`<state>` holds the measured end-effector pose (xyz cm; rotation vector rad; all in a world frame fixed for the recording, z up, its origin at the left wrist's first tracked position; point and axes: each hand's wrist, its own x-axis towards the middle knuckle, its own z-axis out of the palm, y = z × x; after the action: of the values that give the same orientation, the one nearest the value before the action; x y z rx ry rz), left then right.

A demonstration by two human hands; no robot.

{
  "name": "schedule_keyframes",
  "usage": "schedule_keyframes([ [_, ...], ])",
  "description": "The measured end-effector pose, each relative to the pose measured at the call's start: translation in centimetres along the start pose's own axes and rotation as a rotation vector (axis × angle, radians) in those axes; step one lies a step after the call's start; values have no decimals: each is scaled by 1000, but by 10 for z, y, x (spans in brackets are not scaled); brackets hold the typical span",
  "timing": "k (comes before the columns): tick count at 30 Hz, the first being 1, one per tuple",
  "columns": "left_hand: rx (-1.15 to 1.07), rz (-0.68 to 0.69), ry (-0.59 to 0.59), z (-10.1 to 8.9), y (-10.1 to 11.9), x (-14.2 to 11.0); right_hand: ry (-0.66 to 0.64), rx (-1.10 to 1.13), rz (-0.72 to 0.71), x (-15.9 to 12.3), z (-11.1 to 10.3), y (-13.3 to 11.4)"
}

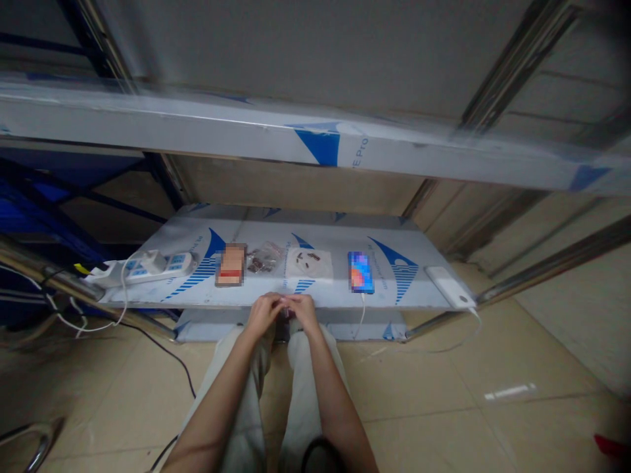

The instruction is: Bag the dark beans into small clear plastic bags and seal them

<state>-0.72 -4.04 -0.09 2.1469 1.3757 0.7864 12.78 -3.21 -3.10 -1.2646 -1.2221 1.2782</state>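
Note:
My left hand (263, 313) and my right hand (302, 310) meet at the front edge of the shelf (340, 226). Fingertips of both are pinched together, and whatever they hold, if anything, is too small to make out. Just beyond them on the shelf is a white sheet (323, 266) with several small dark brown pieces (306, 257) on it. To its left lies a clear plastic bag (269, 255) with more brown pieces inside.
A blurred tan and red rectangular item (231, 265) lies left of the bag. On the right are a phone (361, 272) with a white cable and a long white device (449, 287). A power strip (180, 265) sits at the left end. An upper shelf edge (221, 131) crosses overhead.

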Motion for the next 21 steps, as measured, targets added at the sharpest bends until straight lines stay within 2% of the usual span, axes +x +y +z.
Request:
schedule_keyframes([
  [3,-71,61,2,1,4,2,50,-14,-27,0,-5,-3],
  [7,-93,21,56,2,10,5,87,27,-60,1,-4,-8],
  [12,-78,-28,104,-2,11,6,43,7,-47,2,-2,-8],
  [17,-144,-12,112,-4,12,5,25,95,-46,-1,-1,-11],
  [19,-141,-10,118,-4,13,5,51,7,-88,-3,0,-13],
  [21,-94,-26,136,-4,13,4,102,-173,-160,-4,1,-15],
])
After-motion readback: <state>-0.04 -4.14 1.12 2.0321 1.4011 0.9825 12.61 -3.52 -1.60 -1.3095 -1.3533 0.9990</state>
